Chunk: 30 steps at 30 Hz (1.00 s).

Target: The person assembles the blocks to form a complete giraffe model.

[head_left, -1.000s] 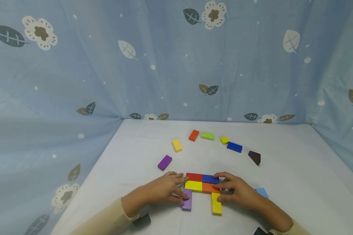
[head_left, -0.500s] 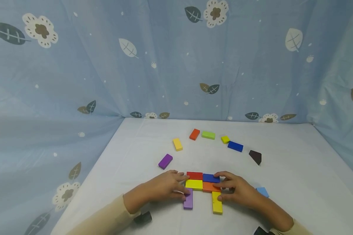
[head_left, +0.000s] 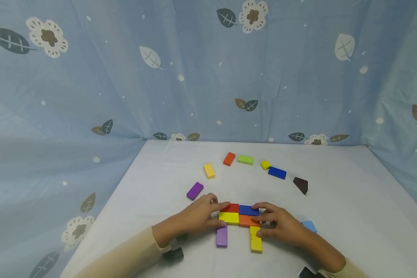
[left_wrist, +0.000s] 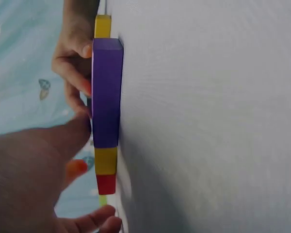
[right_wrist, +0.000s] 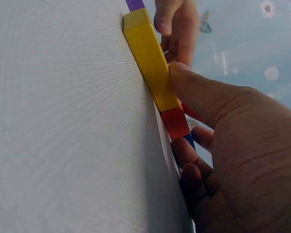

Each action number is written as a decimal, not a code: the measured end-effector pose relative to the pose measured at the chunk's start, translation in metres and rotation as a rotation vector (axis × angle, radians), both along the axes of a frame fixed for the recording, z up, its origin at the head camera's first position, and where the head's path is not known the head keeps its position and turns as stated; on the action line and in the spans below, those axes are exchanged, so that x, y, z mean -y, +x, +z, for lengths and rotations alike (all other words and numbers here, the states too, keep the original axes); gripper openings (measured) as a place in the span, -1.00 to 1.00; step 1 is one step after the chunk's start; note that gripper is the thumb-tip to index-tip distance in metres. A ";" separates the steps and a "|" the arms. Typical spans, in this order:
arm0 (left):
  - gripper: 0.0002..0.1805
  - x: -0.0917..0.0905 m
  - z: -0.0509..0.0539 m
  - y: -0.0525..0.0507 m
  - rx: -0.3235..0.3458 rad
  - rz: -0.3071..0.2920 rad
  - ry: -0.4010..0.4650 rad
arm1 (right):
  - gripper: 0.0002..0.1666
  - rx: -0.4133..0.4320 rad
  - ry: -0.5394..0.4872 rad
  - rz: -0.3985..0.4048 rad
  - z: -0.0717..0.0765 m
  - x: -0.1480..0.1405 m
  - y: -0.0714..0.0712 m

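Note:
Flat on the white table lie joined blocks: a red block [head_left: 234,208] beside a blue block [head_left: 248,210], and below them a yellow block [head_left: 228,218] beside an orange block [head_left: 248,221]. A light purple block [head_left: 221,236] and a second yellow block [head_left: 255,240] extend toward me like two legs. My left hand [head_left: 199,214] reaches its index finger onto the red block, its thumb by the light purple block's far end. My right hand [head_left: 279,224] rests fingertips on the blue and orange blocks, thumb on the yellow leg [right_wrist: 153,63].
Loose blocks arc behind: purple [head_left: 195,191], pale yellow [head_left: 209,171], red-orange [head_left: 229,159], light green [head_left: 245,160], small yellow [head_left: 265,165], dark blue [head_left: 277,172] and dark brown [head_left: 300,185]. A light blue piece [head_left: 309,226] lies behind my right wrist; something green [head_left: 182,237] is partly under my left.
My left hand has shifted right and away from me, its index finger now over the red block and its thumb farther up the light purple block. The right hand and blocks stay put.

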<state>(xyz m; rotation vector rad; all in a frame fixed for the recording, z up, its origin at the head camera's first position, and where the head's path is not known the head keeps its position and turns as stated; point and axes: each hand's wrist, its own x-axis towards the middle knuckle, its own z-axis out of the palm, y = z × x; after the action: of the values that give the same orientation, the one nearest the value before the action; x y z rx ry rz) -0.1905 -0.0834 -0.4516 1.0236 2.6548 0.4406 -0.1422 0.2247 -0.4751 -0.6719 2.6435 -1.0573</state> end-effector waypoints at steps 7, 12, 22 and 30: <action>-0.39 0.000 -0.005 -0.003 -0.034 -0.033 0.012 | -0.54 0.003 -0.001 -0.004 0.000 0.000 0.000; -0.39 -0.001 -0.002 -0.003 -0.019 -0.022 0.017 | -0.55 0.000 -0.003 -0.004 -0.001 0.000 0.000; -0.39 -0.003 -0.002 -0.002 -0.016 -0.052 -0.016 | -0.53 -0.016 0.011 -0.011 -0.002 0.000 0.000; -0.55 -0.007 -0.001 -0.002 -0.074 -0.029 -0.021 | -0.53 -0.015 0.016 -0.008 -0.003 0.000 0.000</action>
<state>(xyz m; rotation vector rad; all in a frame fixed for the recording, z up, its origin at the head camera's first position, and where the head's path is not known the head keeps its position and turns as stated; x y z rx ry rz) -0.1927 -0.0765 -0.4524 1.0910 2.6993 0.3752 -0.1424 0.2252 -0.4785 -0.6684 2.6665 -1.0361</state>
